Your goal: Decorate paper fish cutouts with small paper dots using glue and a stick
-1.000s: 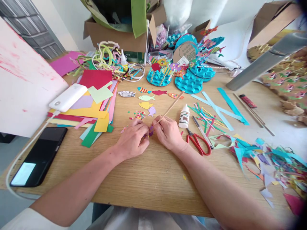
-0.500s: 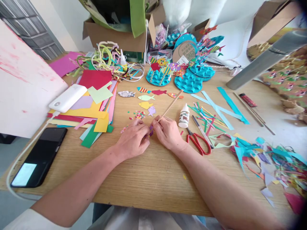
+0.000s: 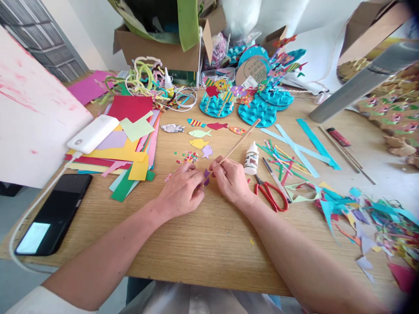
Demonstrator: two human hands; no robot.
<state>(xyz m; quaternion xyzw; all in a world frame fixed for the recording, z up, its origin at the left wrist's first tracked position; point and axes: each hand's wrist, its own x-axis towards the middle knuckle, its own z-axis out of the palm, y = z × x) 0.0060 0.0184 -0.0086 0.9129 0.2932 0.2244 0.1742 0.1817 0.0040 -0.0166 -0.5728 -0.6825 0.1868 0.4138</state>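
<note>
My right hand (image 3: 231, 182) pinches a thin wooden stick (image 3: 242, 138), which slants up and away to the right. Its lower end points toward a small purple paper cutout (image 3: 206, 177) between my hands. The fingers of my left hand (image 3: 182, 190) are closed on that cutout and cover most of it; its full shape is hidden. Just beyond lie paper fish: a lilac one (image 3: 207, 151), a yellow one (image 3: 198, 144), a pale green one (image 3: 200, 134) and several others. Tiny coloured paper bits (image 3: 190, 157) are scattered beside my left fingers.
Right of my hands are a white glue bottle (image 3: 251, 161), red-handled scissors (image 3: 272, 196), a pen (image 3: 276, 179) and paper strips (image 3: 296, 148). Paper sheets (image 3: 131, 109), a power bank (image 3: 93, 134) and a phone (image 3: 54, 213) lie left. Blue egg-carton bases (image 3: 257, 115) stand behind.
My right hand has shifted slightly right, away from my left, and the stick's upper end has moved right with it. More of the purple cutout shows. My left hand stays put.
</note>
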